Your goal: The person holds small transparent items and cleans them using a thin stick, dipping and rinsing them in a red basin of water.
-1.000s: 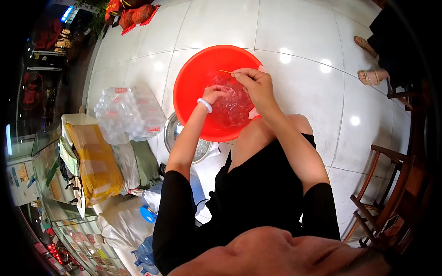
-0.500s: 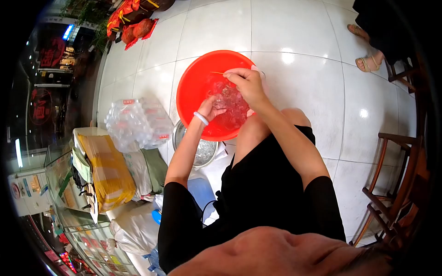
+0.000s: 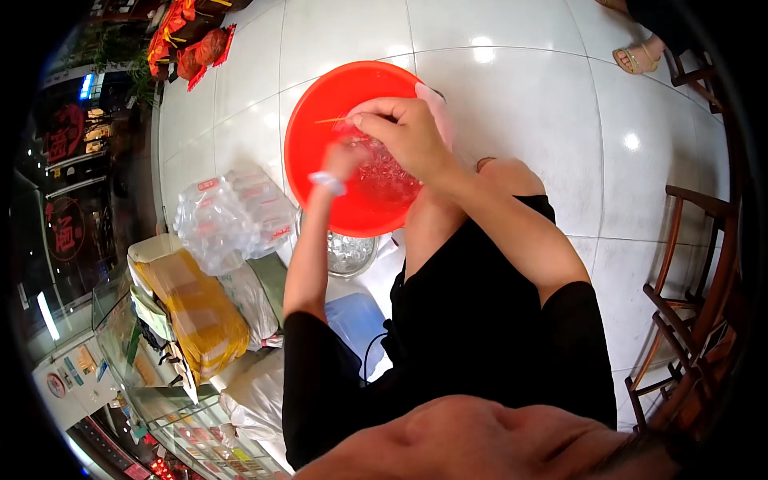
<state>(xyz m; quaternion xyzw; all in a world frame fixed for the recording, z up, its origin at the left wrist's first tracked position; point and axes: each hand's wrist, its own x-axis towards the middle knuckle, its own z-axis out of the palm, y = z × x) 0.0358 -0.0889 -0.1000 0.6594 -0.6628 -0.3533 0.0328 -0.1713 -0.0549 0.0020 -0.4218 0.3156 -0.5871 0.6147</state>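
My right hand [image 3: 404,136] is over a large red plastic basin [image 3: 302,164], with thumb and fingers pinched on a thin wooden stick [image 3: 329,120] that points left. Below that hand lie wet, clear, shiny pieces [image 3: 382,174] in the basin; I cannot make out what they are. Close to the stick, my left hand [image 3: 346,157], with a white band [image 3: 326,182] at the wrist, is smeared by motion. Its fingers and anything in them cannot be made out. Partly under the basin's near edge stands a round metal bowl [image 3: 350,256] with more clear pieces.
Plastic-wrapped clear bottles [image 3: 232,220] stand left of the basin, near a yellow-taped box [image 3: 192,308] and a glass display case [image 3: 192,428]. Wooden chairs [image 3: 692,296] line the right side. Another person's sandalled foot [image 3: 638,58] is at upper right. Red-wrapped items [image 3: 200,56] sit at upper left.
My left hand has risen from the clear pieces toward the stick. My right hand still pinches the stick. The whole view has shifted slightly, with the basin now further left and up.
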